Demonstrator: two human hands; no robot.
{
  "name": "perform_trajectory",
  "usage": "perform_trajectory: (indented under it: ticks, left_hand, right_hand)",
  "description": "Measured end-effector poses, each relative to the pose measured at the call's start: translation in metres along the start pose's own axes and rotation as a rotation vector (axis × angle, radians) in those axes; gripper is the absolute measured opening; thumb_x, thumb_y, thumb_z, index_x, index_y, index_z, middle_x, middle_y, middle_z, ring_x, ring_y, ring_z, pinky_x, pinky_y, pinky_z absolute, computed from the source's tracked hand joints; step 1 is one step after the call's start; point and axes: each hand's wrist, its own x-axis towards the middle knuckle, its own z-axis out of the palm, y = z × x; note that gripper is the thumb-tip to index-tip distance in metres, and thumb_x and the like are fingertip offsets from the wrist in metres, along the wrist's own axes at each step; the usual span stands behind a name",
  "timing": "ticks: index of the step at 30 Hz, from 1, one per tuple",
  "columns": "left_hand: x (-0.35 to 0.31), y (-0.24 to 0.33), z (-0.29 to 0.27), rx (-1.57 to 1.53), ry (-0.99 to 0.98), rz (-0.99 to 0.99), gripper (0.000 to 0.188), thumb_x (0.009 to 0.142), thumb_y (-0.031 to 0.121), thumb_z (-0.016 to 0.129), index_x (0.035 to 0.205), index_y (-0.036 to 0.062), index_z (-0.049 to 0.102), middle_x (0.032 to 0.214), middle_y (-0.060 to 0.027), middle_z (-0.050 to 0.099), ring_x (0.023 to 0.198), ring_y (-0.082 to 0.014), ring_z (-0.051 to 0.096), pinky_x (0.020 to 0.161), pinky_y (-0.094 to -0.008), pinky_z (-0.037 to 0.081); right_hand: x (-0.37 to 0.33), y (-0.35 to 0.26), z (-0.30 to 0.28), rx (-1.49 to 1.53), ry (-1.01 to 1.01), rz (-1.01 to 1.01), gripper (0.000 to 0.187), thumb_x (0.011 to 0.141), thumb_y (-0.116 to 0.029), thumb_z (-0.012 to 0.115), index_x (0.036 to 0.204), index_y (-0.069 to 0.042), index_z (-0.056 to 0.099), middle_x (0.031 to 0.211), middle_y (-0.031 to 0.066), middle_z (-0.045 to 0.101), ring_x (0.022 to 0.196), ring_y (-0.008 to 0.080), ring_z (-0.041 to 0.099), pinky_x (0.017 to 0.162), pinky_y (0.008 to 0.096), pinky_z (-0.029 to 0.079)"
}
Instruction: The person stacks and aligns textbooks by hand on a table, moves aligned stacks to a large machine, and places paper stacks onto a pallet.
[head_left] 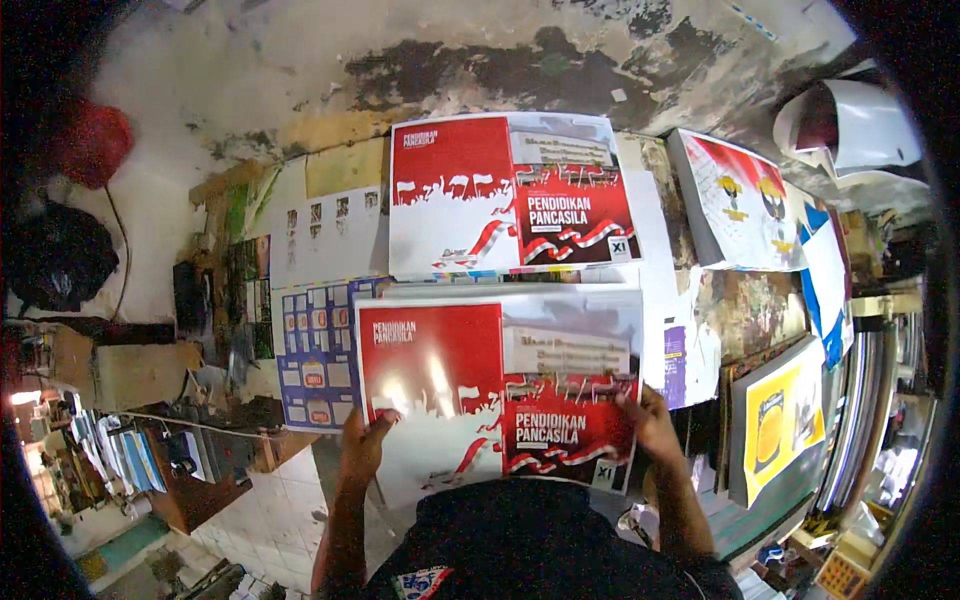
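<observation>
Close to my body I hold a stack of glossy printed cover sheets, red and white with a crowd and ribbon pattern. My left hand grips its left edge, thumb on top. On the right edge, my right hand does the same; the fingers of both hands are partly hidden under the sheets. The stack is tilted toward me. Just beyond it, a second pile of the same cover sheets lies flat on the table.
A blue sheet with small framed pictures lies to the left, partly covered. At the right are a pile of red and white prints and a pile of yellow prints. A stained wall rises behind the table.
</observation>
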Motion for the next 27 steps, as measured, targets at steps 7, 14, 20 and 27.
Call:
perform_trajectory:
  ticks: [7,14,20,27]
  left_hand:
    - [0.132,0.139,0.002,-0.216,-0.121,0.127,0.037,0.09,0.019,0.067,0.124,0.0068,0.06,0.108,-0.0042,0.066,0.092,-0.0159,0.063,0.083,-0.0324,0.051]
    - [0.249,0.12,0.013,0.424,-0.009,0.242,0.106,0.077,0.039,0.083,0.149,-0.0015,0.016,0.139,-0.0303,0.041,0.128,-0.0363,0.045,0.109,-0.0423,0.038]
    - [0.216,0.075,0.03,0.619,-0.174,0.515,0.112,0.063,0.011,0.084,0.151,-0.0007,0.016,0.139,-0.0328,0.042,0.131,-0.0462,0.042,0.112,-0.0467,0.037]
    - [0.228,0.089,0.046,0.949,-0.041,0.414,0.097,0.068,0.006,0.077,0.15,0.0017,0.024,0.125,-0.0303,0.053,0.116,-0.0444,0.055,0.098,-0.0499,0.048]
  right_hand:
    - [0.131,-0.138,-0.046,0.103,0.05,-0.25,0.031,0.095,-0.027,0.062,0.113,-0.002,0.065,0.102,0.0065,0.069,0.091,0.0172,0.065,0.083,0.032,0.053]
    - [0.245,-0.13,-0.086,-0.548,0.118,-0.435,0.066,0.09,-0.034,0.07,0.137,0.004,0.044,0.134,0.0192,0.055,0.115,0.0279,0.059,0.097,0.0405,0.051]
    - [0.204,-0.096,-0.052,-0.964,-0.109,-0.459,0.11,0.066,-0.014,0.081,0.154,-0.002,0.016,0.135,0.0296,0.049,0.128,0.0399,0.048,0.104,0.043,0.046]
    - [0.236,-0.089,-0.04,-1.112,0.257,-0.5,0.087,0.066,-0.016,0.079,0.144,-0.021,0.041,0.102,0.0217,0.066,0.096,0.0417,0.065,0.08,0.0485,0.054]
